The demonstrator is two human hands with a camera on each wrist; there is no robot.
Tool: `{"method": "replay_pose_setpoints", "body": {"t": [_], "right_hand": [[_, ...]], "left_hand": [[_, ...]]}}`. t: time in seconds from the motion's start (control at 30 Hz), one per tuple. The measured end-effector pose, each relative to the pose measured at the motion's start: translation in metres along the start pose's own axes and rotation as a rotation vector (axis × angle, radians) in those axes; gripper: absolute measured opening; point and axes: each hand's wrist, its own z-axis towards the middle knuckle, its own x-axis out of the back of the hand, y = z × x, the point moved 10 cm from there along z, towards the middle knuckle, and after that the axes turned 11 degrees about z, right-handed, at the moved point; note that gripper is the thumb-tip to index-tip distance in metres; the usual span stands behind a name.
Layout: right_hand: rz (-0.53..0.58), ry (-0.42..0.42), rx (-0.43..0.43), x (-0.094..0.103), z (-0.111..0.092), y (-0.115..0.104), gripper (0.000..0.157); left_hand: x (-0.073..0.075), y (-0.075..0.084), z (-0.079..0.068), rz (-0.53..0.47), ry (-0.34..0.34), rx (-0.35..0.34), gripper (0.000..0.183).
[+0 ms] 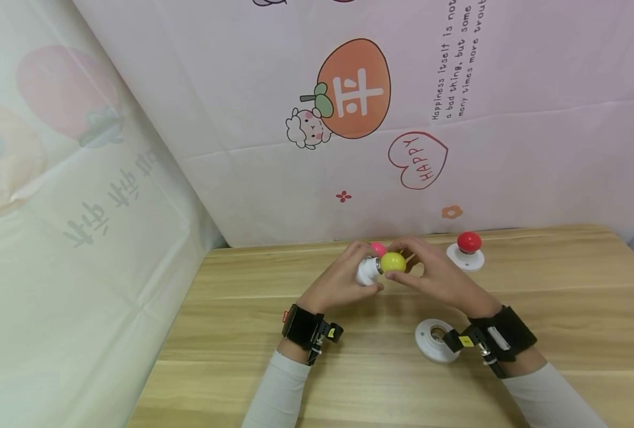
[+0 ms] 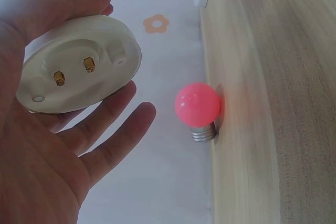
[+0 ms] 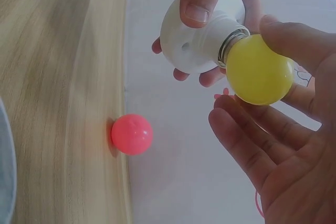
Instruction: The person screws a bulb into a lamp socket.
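Observation:
My left hand grips a round white lamp holder by its base, thumb on one side and fingers around the other. Two brass contacts show on the holder's underside in the left wrist view. At the holder's mouth sits the metal thread of a yellow light bulb, part of the thread still showing. My right hand pinches the yellow bulb between thumb and index finger, while its other fingers extend below it. Bulb and holder are held tilted above the table.
A pink bulb lies near the table's back edge, behind the hands. At the back right, a red bulb stands in a white holder. Another white holder, its socket facing up, lies below the right wrist. A printed cloth hangs behind the table.

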Motion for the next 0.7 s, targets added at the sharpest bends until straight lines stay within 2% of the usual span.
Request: {"method": "replay_pose_setpoints", "body": {"t": [0.4,0.53,0.7], "right_hand": [[-0.014,0.009,-0.051,-0.0003,-0.0015,0.0045,0.051],[-0.006,0.024,-0.027,-0.0003,-0.0027,0.0021,0.054],[0.006,0.028,0.049,-0.0008,-0.0022,-0.0047,0.044]], "left_hand": [[-0.0003,0.0015,0.0002,0.006,0.001,-0.006,0.055],[-0.0008,0.0009,0.0,0.001,-0.002,0.001,0.055],[-0.0011,0.0003,0.0004,-0.003,-0.004,0.003,0.055]]}}
